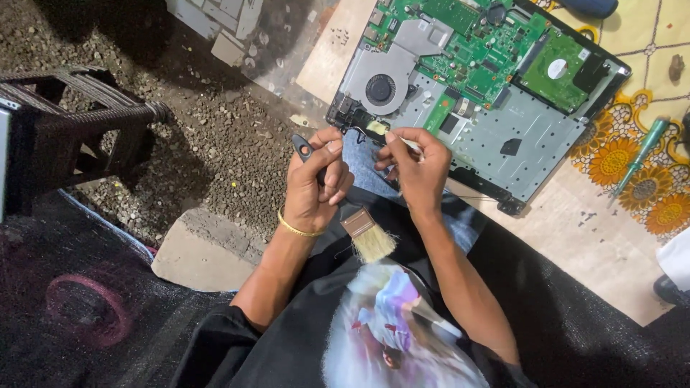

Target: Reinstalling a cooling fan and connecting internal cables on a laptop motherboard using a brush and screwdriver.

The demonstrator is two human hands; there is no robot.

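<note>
Left hand (316, 188) gripped a paintbrush (343, 207), bristles down; right hand (415, 167) pinched a small white part (411, 144) beside the opened laptop (481, 93).

The left hand (315, 188) gripped a paintbrush (345, 208) by its dark handle, bristles pointing down toward the lap. The right hand (413, 169) pinched a small white piece at the edge of an opened laptop (503, 122), its green circuit board (471, 50) and fan (379, 88) exposed. A green screwdriver (640, 154) lay on the flowered cloth (632, 172) nearby.

The brush (343, 192) handle's middle hides inside the left hand (314, 188). The opened laptop (496, 108) runs past the top edge; the right hand (415, 167) pinches something too small to tell.
</note>
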